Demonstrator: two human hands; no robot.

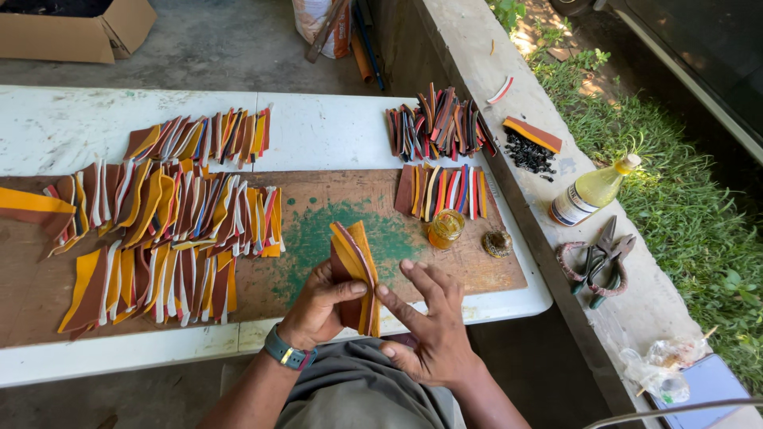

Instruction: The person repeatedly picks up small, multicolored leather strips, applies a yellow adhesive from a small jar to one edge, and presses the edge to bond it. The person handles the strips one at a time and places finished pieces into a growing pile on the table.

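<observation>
Hands (373, 310), upright leather stack (355, 274), long axis vertical

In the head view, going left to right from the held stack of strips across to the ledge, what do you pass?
Stack of strips in the left hand → small jar of amber liquid → round lid → yellow bottle → shears.

Brown cardboard box (75, 30) cut off at top-left edge. Orange-and-brown leather strip (32, 206) runs off left edge. Blue flat pad (703, 385) cropped bottom-right. Small round dark lump (497, 243) by the jar: too small to ID.
</observation>
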